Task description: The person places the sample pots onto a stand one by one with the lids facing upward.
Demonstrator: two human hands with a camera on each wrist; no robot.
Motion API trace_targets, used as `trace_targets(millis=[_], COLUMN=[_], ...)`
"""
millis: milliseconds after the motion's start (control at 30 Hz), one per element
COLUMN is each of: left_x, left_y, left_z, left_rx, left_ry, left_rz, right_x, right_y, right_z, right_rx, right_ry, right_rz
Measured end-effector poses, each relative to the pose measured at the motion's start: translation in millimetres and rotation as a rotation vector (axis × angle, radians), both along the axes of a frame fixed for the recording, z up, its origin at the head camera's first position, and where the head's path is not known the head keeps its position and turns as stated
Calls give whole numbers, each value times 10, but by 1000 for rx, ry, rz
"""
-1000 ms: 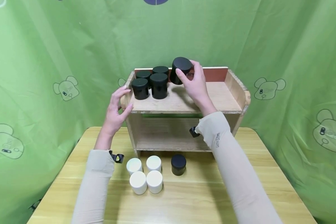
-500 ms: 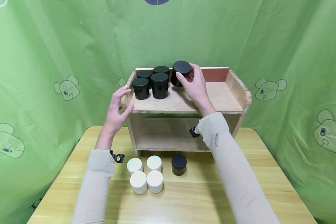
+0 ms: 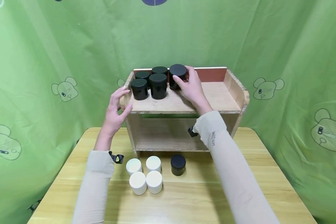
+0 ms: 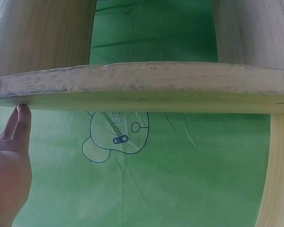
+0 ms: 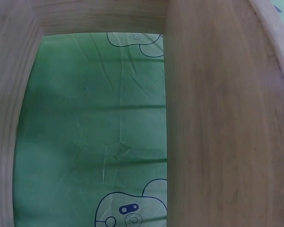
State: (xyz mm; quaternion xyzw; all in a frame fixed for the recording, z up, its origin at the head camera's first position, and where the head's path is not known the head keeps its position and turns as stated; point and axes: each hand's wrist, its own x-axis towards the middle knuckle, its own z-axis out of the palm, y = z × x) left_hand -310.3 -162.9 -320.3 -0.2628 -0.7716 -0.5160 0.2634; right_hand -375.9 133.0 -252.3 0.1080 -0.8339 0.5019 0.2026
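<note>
Lowered since the earlier frames — and squarer than its first tilt — the held black jar (image 3: 178, 71) is now down near the top board of the wooden shelf (image 3: 214, 95).

In the head view, the right hand (image 3: 193, 88) has it clamped, thumb on the near side, fingers behind; whether its base touches the board I cannot tell. It stands just right of four black jars (image 3: 158, 86) set in a cluster at the board's left end, so I judge the placing of this one nearly done. One black jar (image 3: 178, 166) remains on the counter (image 3: 201, 202) below, with four white jars (image 3: 154, 182) grouped to its left. The left hand (image 3: 114, 113), thumb and fingers apart, rests at the shelf's left end — much as it did earlier.

The left wrist view shows that hand's straight fingers touching a wooden panel of the shelf, which looks like light steadying.

The right wrist view shows only shelf panels and green curtain (image 5: 94, 109); neither hand nor jar appears.
</note>
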Motion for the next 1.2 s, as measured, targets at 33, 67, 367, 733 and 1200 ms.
trace_targets(millis=[33,67,367,733,1200], left_x=[1,3,13,13,27], left_y=[0,0,14,12,15], left_z=[2,3,16,18,22], left_rx=[-2,-3,3,6,-11], left_ry=[1,0,-5,0,-18], left_rz=[2,3,-9,-10,9], right_x=[-1,-2,-6,-18,-20], right_y=[0,-1,4,-5,-16], right_z=[0,-1,-12,-14,-2], right_rx=[6,13,23,10,2], right_ry=[-5,-11,-35,-54,-91], right_rz=[0,-1,1,0,10])
